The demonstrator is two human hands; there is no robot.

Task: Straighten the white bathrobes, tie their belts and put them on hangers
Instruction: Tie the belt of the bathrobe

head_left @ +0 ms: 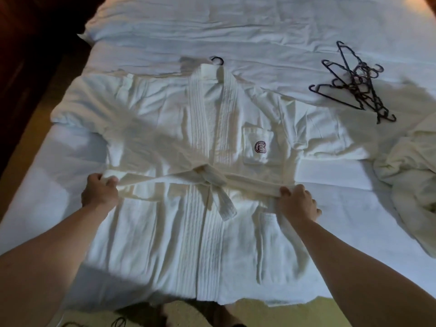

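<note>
The left hand [100, 191] is curled around one end of the belt [165, 179], pinching it between thumb and fingers, and the right hand [298, 204] grips the other end the same way; the two hands are well apart, one to each side of the knot [207, 177], with the belt drawn fairly straight between them. That knot sits at the waist of the bathrobe [184, 138], which lies face up and spread flat on the bed [259, 31], its sleeves out to both sides and a loose tail of belt hanging just below the knot. Up from the knot, past the chest pocket with its dark logo [260, 147], the hook of a hanger [217, 59] peeps out behind the collar, so this robe seems to be on its hanger already. Further from the knot, toward the right-hand head of the bed, lies a tangled pile of spare hangers [356, 88], and at the right edge a second, crumpled bathrobe [410, 166] waits. The step in hand looks like tightening the tie. The robe should handle as thick, soft and limp cloth: it will sag and crease rather than hold a shape, so it is best lifted by the hanger hook or at the shoulders, and the belt taken near its ends for an even pull.
</note>
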